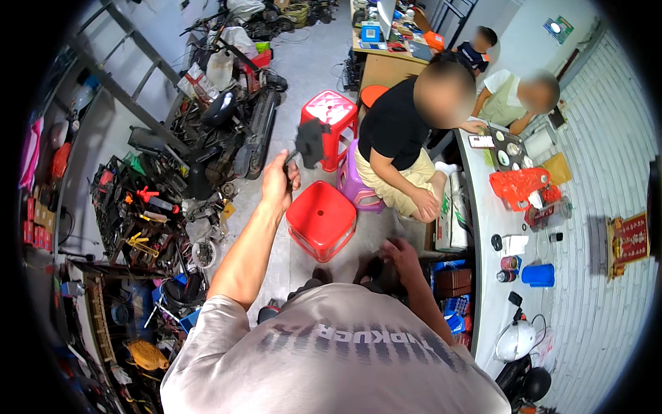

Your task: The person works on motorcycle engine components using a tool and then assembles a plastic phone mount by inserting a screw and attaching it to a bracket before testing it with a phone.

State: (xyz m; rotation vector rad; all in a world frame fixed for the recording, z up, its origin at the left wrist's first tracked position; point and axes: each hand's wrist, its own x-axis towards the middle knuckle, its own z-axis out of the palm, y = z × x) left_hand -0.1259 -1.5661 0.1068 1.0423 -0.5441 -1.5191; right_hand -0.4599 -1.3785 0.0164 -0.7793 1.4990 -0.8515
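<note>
As left grip, the person's left hand (279,185), is closed round its thin stem, black thing (312,143) sits off fingertips at one o'clock. Blurred, exact kind unclear. Looks light, stiff, probably plastic; stem seems best hold, broad end likely top-heavy. Slipperiness, fragility hard to judge. Right hand (400,257) blurred, fingers apart, seemingly bare. Red stool (321,228) at four o'clock of left hand, on grey floor (303,65). White desk (488,250) at three o'clock of view, seated person (393,114) alongside; jumbled parts (141,221) at nine.
</note>
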